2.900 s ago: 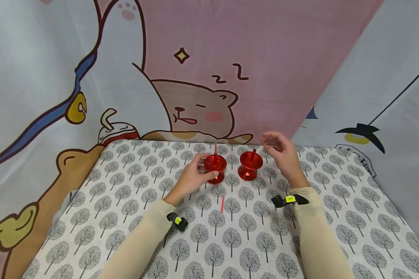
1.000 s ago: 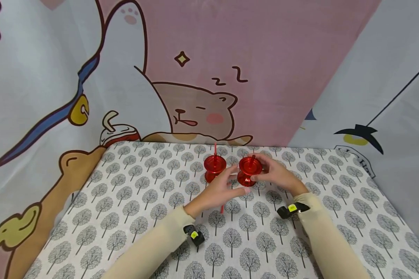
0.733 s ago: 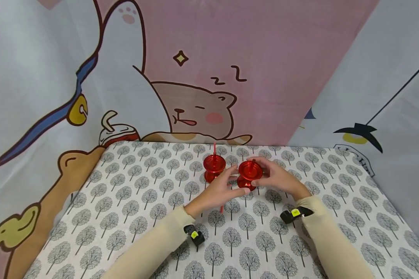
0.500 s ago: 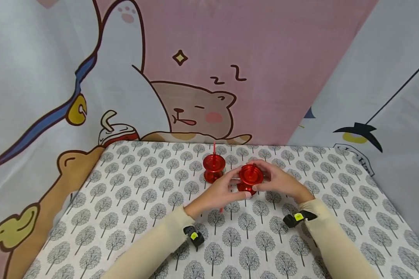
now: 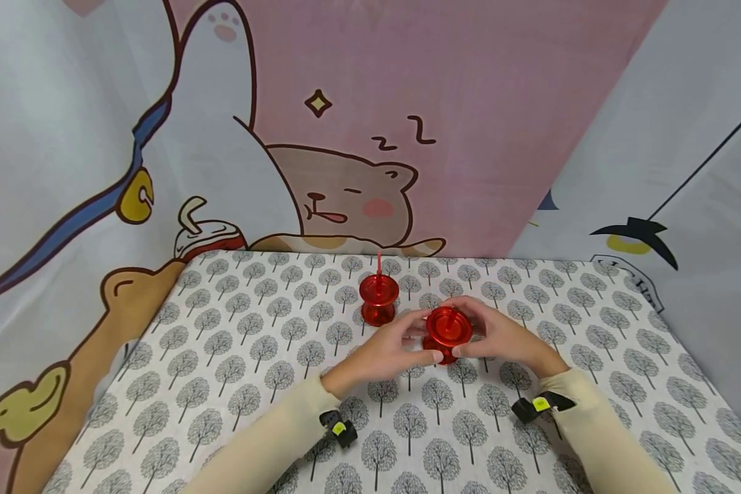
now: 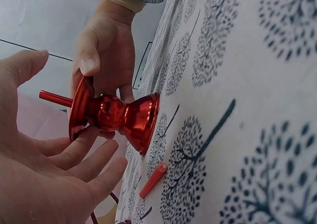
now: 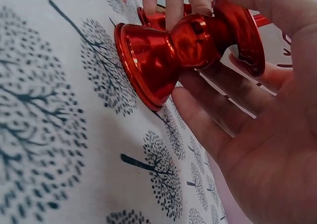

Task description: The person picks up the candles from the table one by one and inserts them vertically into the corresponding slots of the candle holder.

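A red metallic candle holder (image 5: pixel 448 329), with a round dish, a short tube and a flared base, is between my hands. My right hand (image 5: pixel 506 336) holds it by the dish, thumb on the near side and fingers behind. My left hand (image 5: pixel 385 348) is at its left side, fingers spread. In the left wrist view my left thumb stays apart from the dish (image 6: pixel 79 110), while some fingertips reach its lower edge; whether they bear on it I cannot tell. The base (image 7: pixel 148 65) is tilted close to the cloth; contact is unclear.
A second red candle holder (image 5: pixel 379 302) stands upright behind my left hand, a thin red stick (image 5: pixel 379 264) rising from it. A short red stick (image 6: pixel 153 180) lies on the tree-patterned tablecloth (image 5: pixel 272 412). A cartoon-printed curtain (image 5: pixel 469 137) closes off the back.
My right hand has gripped the right candle holder and brought it toward me, slightly right. My left hand has left the other holder and moved right, beside this one.
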A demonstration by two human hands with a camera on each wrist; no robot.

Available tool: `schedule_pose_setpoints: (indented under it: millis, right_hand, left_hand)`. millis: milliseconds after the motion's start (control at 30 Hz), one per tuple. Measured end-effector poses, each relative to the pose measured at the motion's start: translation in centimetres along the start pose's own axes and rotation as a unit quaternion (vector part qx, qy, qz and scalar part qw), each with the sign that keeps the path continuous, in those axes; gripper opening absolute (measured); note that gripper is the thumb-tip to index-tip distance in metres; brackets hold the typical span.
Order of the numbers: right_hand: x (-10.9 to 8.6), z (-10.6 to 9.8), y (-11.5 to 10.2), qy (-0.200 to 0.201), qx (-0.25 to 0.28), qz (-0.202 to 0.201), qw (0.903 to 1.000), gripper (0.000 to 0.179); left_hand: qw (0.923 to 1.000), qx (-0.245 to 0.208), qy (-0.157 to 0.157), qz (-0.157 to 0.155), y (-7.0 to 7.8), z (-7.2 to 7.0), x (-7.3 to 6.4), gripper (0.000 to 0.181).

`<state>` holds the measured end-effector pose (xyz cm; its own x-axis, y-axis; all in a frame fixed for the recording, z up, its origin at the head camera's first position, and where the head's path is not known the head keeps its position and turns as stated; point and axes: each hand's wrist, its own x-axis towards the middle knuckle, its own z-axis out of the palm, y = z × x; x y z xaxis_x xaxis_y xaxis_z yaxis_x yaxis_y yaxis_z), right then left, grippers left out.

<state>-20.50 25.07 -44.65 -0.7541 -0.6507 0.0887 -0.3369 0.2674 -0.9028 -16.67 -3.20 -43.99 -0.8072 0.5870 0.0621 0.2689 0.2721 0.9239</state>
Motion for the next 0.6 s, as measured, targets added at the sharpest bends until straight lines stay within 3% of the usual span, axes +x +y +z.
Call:
schedule_pose_setpoints:
  millis: [333, 600]
  right_hand:
    - [-1.1, 0.7, -0.3, -0.010, -0.003, -0.019, 0.9998, 0.079]
    - [-1.5, 1.1, -0.4, -0.007, -0.010, -0.030, 0.9995, 0.077]
  left_hand:
    - [0.9997, 0.015, -0.018, 0.007, 0.1, 0.3, -0.9, 0.076]
    - [0.9997, 0.012, -0.006, 0.022, 0.0, 0.0, -1.0, 0.068]
